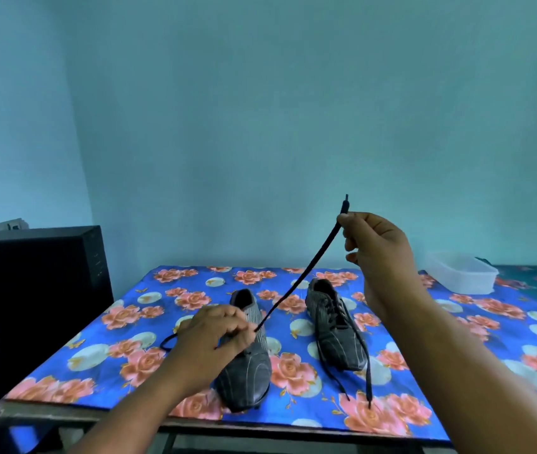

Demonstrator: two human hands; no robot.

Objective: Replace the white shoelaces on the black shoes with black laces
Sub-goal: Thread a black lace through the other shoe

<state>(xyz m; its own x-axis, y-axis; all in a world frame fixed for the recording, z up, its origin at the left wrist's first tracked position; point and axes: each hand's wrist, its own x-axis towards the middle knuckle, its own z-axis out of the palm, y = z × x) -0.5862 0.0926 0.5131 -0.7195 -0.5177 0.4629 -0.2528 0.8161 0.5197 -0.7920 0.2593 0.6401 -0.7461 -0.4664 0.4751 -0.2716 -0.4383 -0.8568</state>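
Two black shoes stand on the table (64,381) under a blue flowered cloth. My left hand (218,335) rests on the left shoe (247,375) and pinches a black lace (306,273) near its eyelets. My right hand (378,244), raised above the table, pinches the same lace close to its tip, so the lace runs taut and slanted between both hands. Its other end loops on the cloth left of my left hand. The right shoe (336,332) is laced in black, with two loose ends trailing toward the front edge.
A clear plastic container (463,273) sits at the back right of the table. A black box-like object (41,283) stands beside the table's left side. The blue wall is close behind. The table's front edge is near me.
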